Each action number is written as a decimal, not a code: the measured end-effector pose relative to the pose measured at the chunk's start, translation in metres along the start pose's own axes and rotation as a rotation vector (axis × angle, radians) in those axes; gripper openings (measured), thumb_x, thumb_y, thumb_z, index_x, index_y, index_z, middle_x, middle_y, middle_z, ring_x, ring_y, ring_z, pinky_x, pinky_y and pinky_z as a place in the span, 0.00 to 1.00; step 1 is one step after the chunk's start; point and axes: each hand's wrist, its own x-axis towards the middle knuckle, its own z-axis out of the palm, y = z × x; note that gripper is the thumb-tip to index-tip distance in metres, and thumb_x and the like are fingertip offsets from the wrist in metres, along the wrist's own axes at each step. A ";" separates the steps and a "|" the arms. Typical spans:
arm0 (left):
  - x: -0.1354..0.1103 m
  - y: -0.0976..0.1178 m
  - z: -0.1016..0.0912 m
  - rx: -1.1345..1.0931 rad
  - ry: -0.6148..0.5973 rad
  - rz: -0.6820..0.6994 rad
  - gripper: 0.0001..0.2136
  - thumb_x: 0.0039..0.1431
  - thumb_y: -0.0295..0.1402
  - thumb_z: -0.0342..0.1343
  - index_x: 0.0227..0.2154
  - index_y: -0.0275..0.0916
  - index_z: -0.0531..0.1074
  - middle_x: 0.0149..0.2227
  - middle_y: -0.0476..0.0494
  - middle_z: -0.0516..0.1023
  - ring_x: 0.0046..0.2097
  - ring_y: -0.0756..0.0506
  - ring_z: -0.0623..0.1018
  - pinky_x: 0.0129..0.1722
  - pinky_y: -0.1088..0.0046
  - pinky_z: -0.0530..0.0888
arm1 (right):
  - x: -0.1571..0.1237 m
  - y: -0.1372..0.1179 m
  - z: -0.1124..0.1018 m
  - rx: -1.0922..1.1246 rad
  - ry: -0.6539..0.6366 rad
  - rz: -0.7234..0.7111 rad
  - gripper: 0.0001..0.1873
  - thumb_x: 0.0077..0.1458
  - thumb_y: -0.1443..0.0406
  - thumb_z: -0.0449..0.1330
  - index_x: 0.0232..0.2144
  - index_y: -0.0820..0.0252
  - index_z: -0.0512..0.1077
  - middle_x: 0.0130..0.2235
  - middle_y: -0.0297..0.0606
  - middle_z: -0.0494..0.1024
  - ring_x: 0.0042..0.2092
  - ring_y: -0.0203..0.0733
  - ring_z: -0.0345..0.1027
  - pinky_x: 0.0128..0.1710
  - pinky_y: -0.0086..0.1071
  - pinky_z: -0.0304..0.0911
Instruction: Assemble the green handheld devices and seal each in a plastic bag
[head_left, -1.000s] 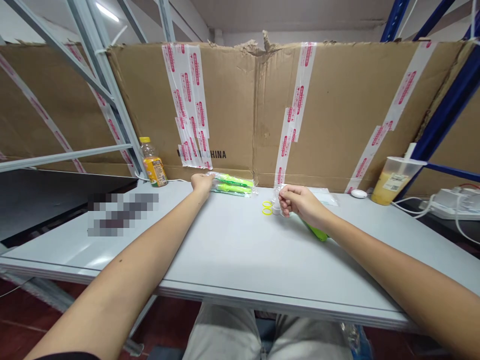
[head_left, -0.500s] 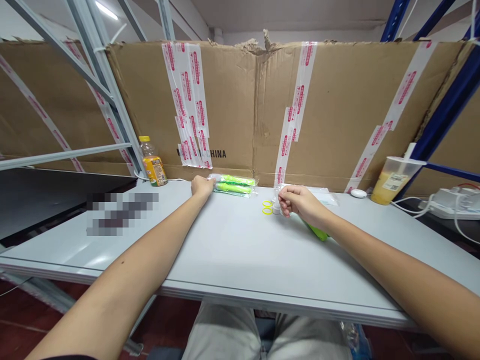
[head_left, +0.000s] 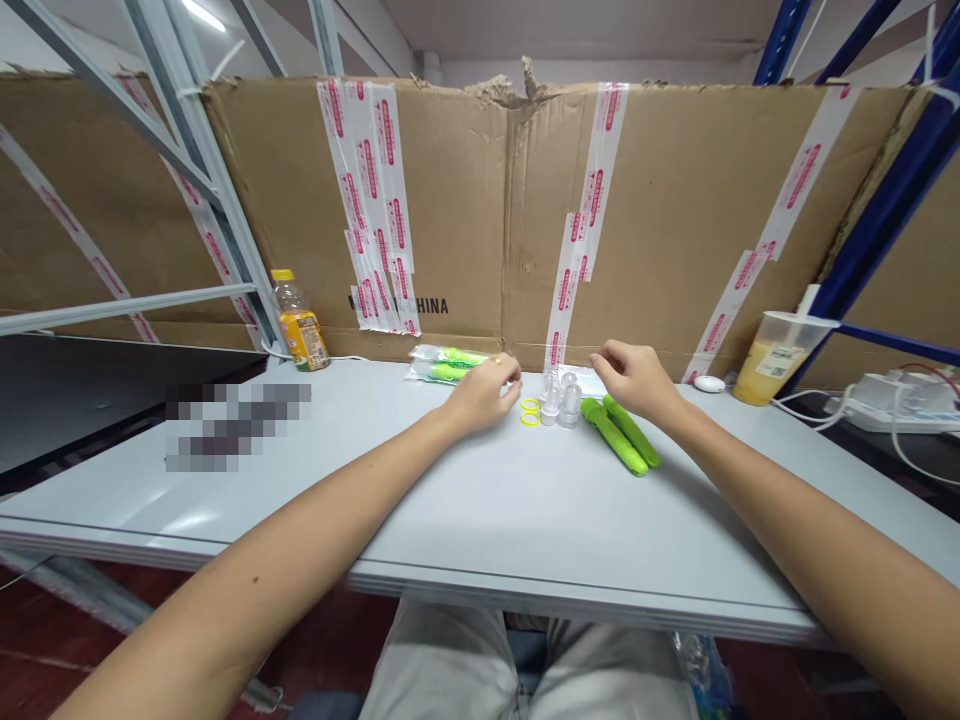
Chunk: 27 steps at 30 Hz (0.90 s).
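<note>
My left hand is over the right end of the bagged green items, its fingers loosely curved and apart, with nothing visible in them. Two thin yellow rings lie just right of its fingertips. Beside the rings stand several clear plastic caps. Two bright green tube-shaped pieces lie side by side, slanting toward the front. My right hand hovers behind and above them, fingers bent loosely and apparently holding nothing. Behind the caps, a clear plastic bag lies flat, partly hidden.
A yellow-capped juice bottle stands at the back left. On the right are a white round object, a drink cup and a white power strip with cables. A tall cardboard wall closes off the back.
My left hand has moved right from the left end of the bagged green items toward the rings. My right hand has shifted right and back, uncovering the clear caps and green pieces.
</note>
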 end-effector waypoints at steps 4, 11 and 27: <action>-0.001 0.029 0.005 0.047 -0.173 0.069 0.06 0.63 0.31 0.49 0.36 0.38 0.71 0.37 0.43 0.75 0.39 0.45 0.74 0.40 0.69 0.68 | 0.004 0.008 -0.006 -0.269 -0.351 0.129 0.16 0.57 0.58 0.53 0.20 0.59 0.64 0.24 0.36 0.71 0.26 0.36 0.58 0.26 0.32 0.46; -0.006 0.015 0.003 0.007 -0.446 0.029 0.09 0.61 0.34 0.51 0.35 0.39 0.76 0.34 0.44 0.78 0.36 0.45 0.75 0.36 0.70 0.66 | 0.007 -0.005 -0.016 -0.491 -0.546 0.255 0.16 0.55 0.55 0.55 0.25 0.60 0.73 0.32 0.45 0.78 0.31 0.43 0.69 0.27 0.33 0.51; -0.003 0.008 -0.010 -0.353 -0.438 -0.173 0.06 0.59 0.32 0.52 0.27 0.39 0.68 0.28 0.48 0.72 0.31 0.47 0.68 0.32 0.72 0.61 | 0.000 0.035 0.001 -0.381 -0.732 0.541 0.21 0.48 0.61 0.63 0.43 0.68 0.69 0.23 0.45 0.76 0.22 0.45 0.69 0.21 0.34 0.59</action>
